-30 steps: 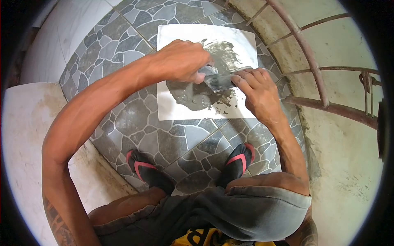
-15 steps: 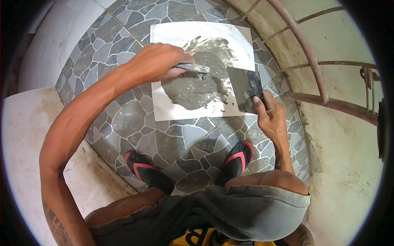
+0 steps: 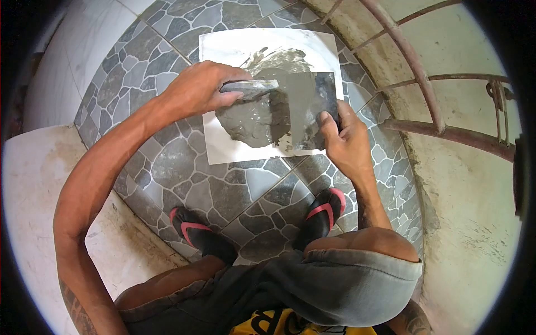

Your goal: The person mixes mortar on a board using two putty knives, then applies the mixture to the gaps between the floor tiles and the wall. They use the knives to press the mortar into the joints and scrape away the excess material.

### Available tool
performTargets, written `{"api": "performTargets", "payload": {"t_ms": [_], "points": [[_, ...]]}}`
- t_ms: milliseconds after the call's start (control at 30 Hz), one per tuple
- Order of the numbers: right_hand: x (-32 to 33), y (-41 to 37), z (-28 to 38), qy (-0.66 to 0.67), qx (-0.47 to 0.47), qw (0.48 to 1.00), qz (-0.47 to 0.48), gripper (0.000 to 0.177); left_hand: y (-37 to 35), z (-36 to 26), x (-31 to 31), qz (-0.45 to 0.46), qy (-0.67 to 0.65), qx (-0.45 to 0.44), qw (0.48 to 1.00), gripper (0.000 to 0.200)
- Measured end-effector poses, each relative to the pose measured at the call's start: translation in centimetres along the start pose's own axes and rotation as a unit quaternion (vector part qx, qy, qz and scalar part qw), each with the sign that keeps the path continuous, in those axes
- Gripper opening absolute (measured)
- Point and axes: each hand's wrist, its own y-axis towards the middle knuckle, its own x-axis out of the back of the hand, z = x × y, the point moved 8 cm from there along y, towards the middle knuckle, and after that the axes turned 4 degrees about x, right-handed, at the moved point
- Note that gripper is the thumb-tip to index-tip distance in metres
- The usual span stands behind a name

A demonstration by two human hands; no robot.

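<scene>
Wet grey mortar (image 3: pixel 245 124) is spread in a thick, uneven patch over a white marbled tile (image 3: pixel 223 155) on the floor. My left hand (image 3: pixel 204 88) is closed on a thin flat plate (image 3: pixel 251 85), seen nearly edge-on above the mortar's left half. My right hand (image 3: pixel 347 139) pinches the right edge of a dark rectangular sheet (image 3: pixel 325 96), thumb on top. Grey mortar coats the sheet's left part, which overlaps the patch in this view. Thin smears of mortar mark the tile's far side.
Stone-patterned floor tiles (image 3: pixel 178 162) surround the white tile. My sandalled feet (image 3: pixel 201 234) stand on the near side. A rusty metal railing (image 3: pixel 421 84) runs along the right wall (image 3: pixel 463 195). To the left is a pale stained ledge (image 3: pixel 44 167).
My right hand has moved left with the dark sheet, bringing it over the mortar patch. The left hand has shifted slightly left with its plate, and the two tools are now closer together.
</scene>
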Motion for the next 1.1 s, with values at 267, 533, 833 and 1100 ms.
{"api": "performTargets", "payload": {"t_ms": [267, 533, 833, 1100], "points": [[0.1, -4.4, -11.5, 0.162, -0.209, 0.964, 0.022, 0.021, -0.9, 1.3, 0.6, -0.003, -0.031, 0.048, 0.998, 0.036], [-3.0, -11.3, -17.2, 0.319, -0.310, 0.894, -0.051, 0.024, -1.3, 2.0, -0.4, 0.009, -0.038, 0.062, 0.997, 0.039], [-3.8, -9.6, -18.2, 0.112, -0.234, 0.966, 0.008, 0.029, -1.3, 1.7, -0.5, 0.008, -0.038, 0.051, 0.998, 0.038], [-7.4, -8.3, -14.2, 0.062, -0.254, 0.965, 0.032, 0.027, -1.1, 0.8, -0.6, 0.021, -0.058, 0.041, 0.997, 0.038]]}}
